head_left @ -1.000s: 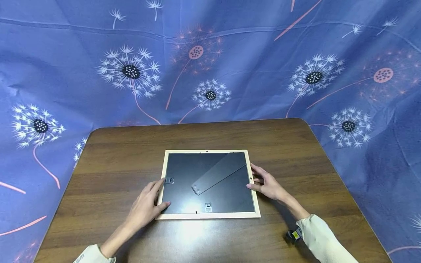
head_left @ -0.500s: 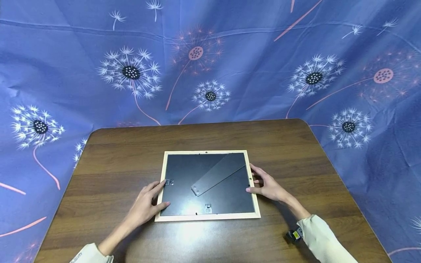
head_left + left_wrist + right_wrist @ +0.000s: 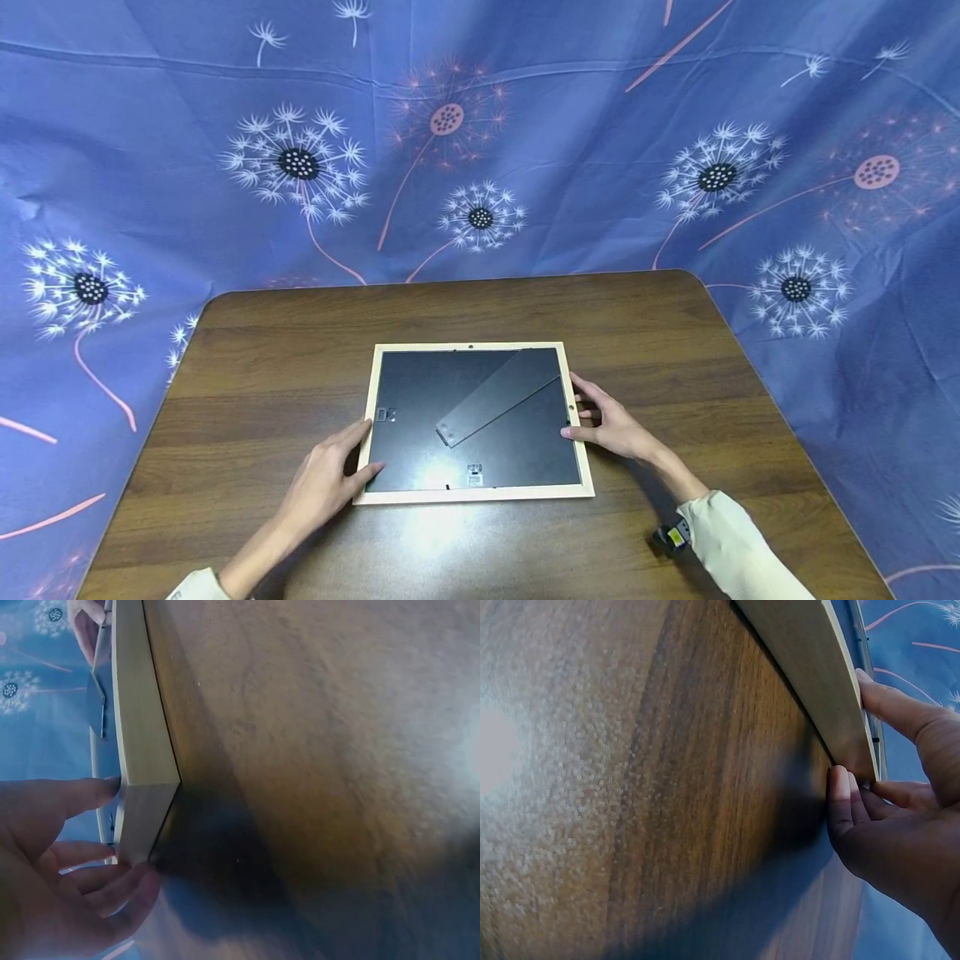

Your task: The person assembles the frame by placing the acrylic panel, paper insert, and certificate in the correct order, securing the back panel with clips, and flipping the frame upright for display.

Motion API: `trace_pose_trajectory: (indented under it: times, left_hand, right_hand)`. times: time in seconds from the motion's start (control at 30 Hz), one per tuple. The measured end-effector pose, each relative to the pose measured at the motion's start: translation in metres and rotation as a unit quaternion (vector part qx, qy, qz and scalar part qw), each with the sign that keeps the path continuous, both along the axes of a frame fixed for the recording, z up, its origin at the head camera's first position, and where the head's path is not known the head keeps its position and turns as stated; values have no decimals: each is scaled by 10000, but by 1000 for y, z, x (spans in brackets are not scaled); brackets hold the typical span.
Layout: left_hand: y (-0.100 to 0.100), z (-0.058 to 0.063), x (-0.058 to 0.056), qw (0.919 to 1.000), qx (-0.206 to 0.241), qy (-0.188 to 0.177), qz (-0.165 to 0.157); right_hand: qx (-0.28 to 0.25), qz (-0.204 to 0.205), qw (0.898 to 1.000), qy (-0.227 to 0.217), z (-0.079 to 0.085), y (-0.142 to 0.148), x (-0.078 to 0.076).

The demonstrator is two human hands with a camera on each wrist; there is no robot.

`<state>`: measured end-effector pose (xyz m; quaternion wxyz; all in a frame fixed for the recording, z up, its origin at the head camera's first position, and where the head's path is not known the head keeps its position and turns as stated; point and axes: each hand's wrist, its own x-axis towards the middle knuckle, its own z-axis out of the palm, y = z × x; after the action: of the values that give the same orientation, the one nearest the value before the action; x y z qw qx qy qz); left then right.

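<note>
A picture frame with a pale wooden border lies face down on the table. Its black backing board faces up, with a folded stand leg running diagonally across it. My left hand grips the left side near the front corner. In the left wrist view, that thumb presses the top edge while the fingers touch the outer side. My right hand pinches the right side, thumb on top and fingers against the outer face, as the right wrist view also shows. Small metal hangers sit at the front and left edges.
The brown wood-grain table extends around the frame on all sides. A blue curtain with dandelion prints hangs behind and beside it. A small black device is at the right sleeve's cuff.
My left fingers have slid back off the left hanger to the border's outer edge. The frame has shifted only very slightly. The right hand stays almost still.
</note>
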<state>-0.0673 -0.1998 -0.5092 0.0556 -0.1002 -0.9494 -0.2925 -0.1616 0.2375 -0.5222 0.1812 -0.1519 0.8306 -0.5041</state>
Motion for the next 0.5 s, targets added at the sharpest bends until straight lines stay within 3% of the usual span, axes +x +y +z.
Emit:
trace_pose_trajectory:
  times: [0.23,0.37,0.5]
  left_hand:
    - [-8,-6,0,9979,171,547,-287]
    - [-12,-8,-2,9962,-112,744,-440]
    - [-13,-2,-7,9950,-610,568,-548]
  right_hand:
    - [32,75,9999,85,2,-3,-1]
    - [38,147,9997,183,4,-4,0]
    - [75,187,9996,189,6,-4,0]
